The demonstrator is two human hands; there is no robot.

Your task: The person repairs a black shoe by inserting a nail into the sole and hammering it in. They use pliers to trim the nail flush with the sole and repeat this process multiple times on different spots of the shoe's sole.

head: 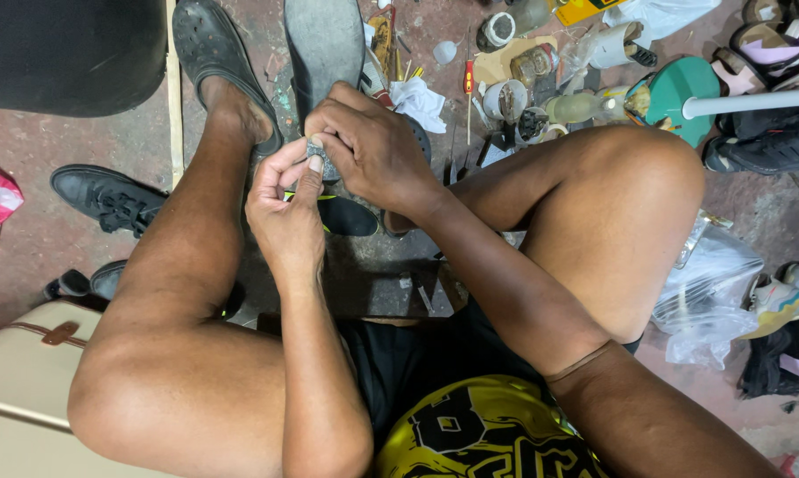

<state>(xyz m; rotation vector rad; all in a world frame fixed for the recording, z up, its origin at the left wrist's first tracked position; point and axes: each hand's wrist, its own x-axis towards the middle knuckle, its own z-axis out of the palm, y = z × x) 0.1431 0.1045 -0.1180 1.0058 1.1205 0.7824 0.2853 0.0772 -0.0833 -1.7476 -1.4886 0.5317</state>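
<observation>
I sit low with my knees spread, and both hands meet over the floor between my legs. My left hand [286, 205] pinches a small grey piece [317, 152] with thumb and forefinger. My right hand [371, 143] curls over the same grey piece from the right, fingertips pressed on it. Directly beneath the hands lies a black shoe with a yellow-green trim [348, 215]. A grey upturned shoe sole [325, 37] stands just beyond my hands. What the grey piece is I cannot tell.
My left foot wears a black clog [213, 49]. A black lace-up shoe [107, 196] lies at left. Small tins, bottles and a red-handled tool [469, 84] crowd the floor ahead. A teal disc with a white pole [683, 99], plastic bags [714, 288] and several shoes sit at right.
</observation>
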